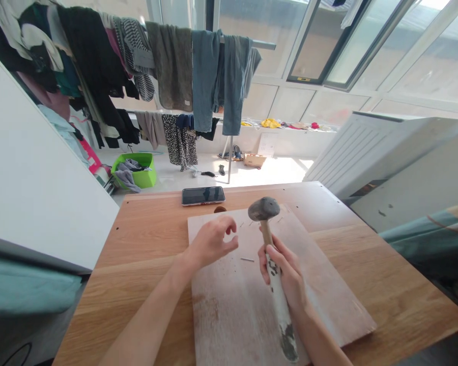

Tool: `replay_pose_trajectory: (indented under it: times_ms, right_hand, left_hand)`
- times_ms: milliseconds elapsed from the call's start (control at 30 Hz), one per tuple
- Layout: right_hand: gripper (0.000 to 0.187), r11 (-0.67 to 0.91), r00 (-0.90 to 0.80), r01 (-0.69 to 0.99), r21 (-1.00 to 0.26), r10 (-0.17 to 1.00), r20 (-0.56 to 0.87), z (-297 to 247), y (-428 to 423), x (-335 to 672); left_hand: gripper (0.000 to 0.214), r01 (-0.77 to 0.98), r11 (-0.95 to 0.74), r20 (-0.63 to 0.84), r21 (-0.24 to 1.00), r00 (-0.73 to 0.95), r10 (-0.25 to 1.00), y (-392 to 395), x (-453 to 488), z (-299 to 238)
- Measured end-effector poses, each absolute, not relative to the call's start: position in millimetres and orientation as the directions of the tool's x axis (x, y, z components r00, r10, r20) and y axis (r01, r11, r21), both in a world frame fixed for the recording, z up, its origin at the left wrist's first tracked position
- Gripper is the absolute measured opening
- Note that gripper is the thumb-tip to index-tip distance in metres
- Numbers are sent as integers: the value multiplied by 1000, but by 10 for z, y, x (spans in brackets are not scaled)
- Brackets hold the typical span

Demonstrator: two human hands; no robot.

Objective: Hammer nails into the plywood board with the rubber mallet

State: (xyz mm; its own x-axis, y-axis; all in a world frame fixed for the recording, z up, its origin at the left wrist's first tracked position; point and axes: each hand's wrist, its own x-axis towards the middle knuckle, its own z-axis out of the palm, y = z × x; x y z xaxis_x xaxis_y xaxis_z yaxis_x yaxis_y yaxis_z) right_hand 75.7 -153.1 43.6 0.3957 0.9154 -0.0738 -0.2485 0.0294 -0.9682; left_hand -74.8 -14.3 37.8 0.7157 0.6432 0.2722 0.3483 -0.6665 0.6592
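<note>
My right hand [284,267] is wrapped round the worn, white-painted handle of a hammer [264,209]. Its dark grey head points up and away from me, above the far part of a pale wooden board [229,315]. Over the board's left side hovers my left hand [216,239], fingers curled and a gap between thumb and forefinger, with nothing seen in it. A single nail [247,260] lies flat on the board between my hands. Several thin nails show near the board's far edge, partly hidden behind the hammer head; I cannot tell whether they stand or lie.
Under the board is a wooden table [133,284]. A phone [203,195] lies by its far edge, close to a small round brown object [220,209]. Beyond are a green tub [143,177] of clothes and a laundry rack hung with jeans [206,76]. White panels flank the table.
</note>
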Motion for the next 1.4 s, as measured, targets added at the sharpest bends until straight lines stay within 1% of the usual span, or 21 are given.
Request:
replay_pose_trajectory:
  times_ms: [67,133,233,400,467,633,667,733,767,800,900,967,1200,1300,1400]
  right_hand:
    - [27,57,447,-261,-964,892,-68,436,-1526,789]
    - [22,68,461,-271,-960,885,-67,440,-1523,815]
    - [21,60,459,-269,-961,885,-73,455,-1518,824]
    - [25,29,430,-248,-968,899,-83,467,-1513,782]
    - [28,24,419,-258,-966,904,-89,460,-1511,766]
    - [37,2,405,-277,-961,907,-115,432,-1507,749]
    - [39,-1,404,-275,-962,907,-117,427,-1506,750]
    - [39,-3,399,-268,-963,910,-114,418,-1504,752]
    - [39,-2,397,-264,-965,911,-111,416,-1503,752]
    - [38,-2,394,-260,-966,913,-109,415,-1502,752]
    - [39,-11,385,-254,-967,916,-112,424,-1502,745]
    - [41,-19,383,-245,-969,917,-114,434,-1505,739]
    - [50,-41,357,-237,-971,926,-126,455,-1509,724]
    - [49,-56,313,-248,-967,940,-135,445,-1506,719]
    - [43,-80,231,-279,-957,962,-148,413,-1502,715]
  left_hand:
    - [7,312,-739,185,597,843,506,-264,-700,474]
    - [8,317,-801,108,508,899,424,-393,-632,506]
    - [11,339,-844,87,416,909,408,-544,-534,462]
    - [15,309,-888,96,340,928,359,-605,-530,442]
    - [15,336,-867,91,367,915,393,-551,-591,476]
    - [15,429,-694,64,578,824,563,-196,-827,508]
    - [17,437,-651,80,621,791,606,-107,-879,493]
    - [31,420,-575,115,702,730,674,51,-971,440]
    - [34,399,-542,129,739,706,696,114,-1008,404]
    - [33,374,-512,141,773,686,714,163,-1037,365]
    - [17,306,-435,151,847,646,748,235,-1083,250]
    - [15,285,-408,140,867,647,750,241,-1092,203]
    - [14,279,-388,118,878,659,742,231,-1116,191]
    - [15,277,-388,122,879,655,746,229,-1118,193]
    - [16,279,-390,125,877,653,747,222,-1115,201]
